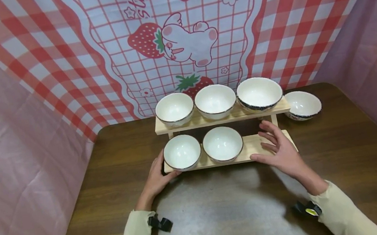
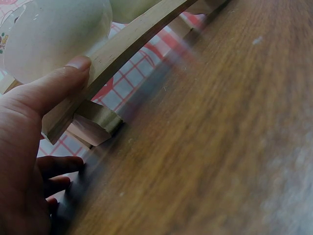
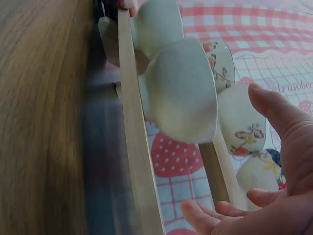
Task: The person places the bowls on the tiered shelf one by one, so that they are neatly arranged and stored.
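Note:
A two-tier wooden rack (image 1: 254, 149) stands on the table. My left hand (image 1: 156, 176) holds the left end of its lower board, thumb along the front edge beside a white bowl (image 1: 182, 152); in the left wrist view the other fingers (image 2: 61, 164) reach past the board's end. A second white bowl (image 1: 223, 144) sits to the right of the first on that tier. My right hand (image 1: 280, 152), spread with thumb and fingers apart, is over the right part of the lower board and holds nothing. On the upper board stand three bowls (image 1: 216, 101), the right one dark-patterned outside.
Another patterned bowl (image 1: 302, 104) stands on the brown table (image 1: 121, 201) to the right of the rack. A red-and-white checked cloth (image 1: 118, 71) with strawberries hangs right behind, and pink cloth (image 1: 17, 162) hangs on both sides.

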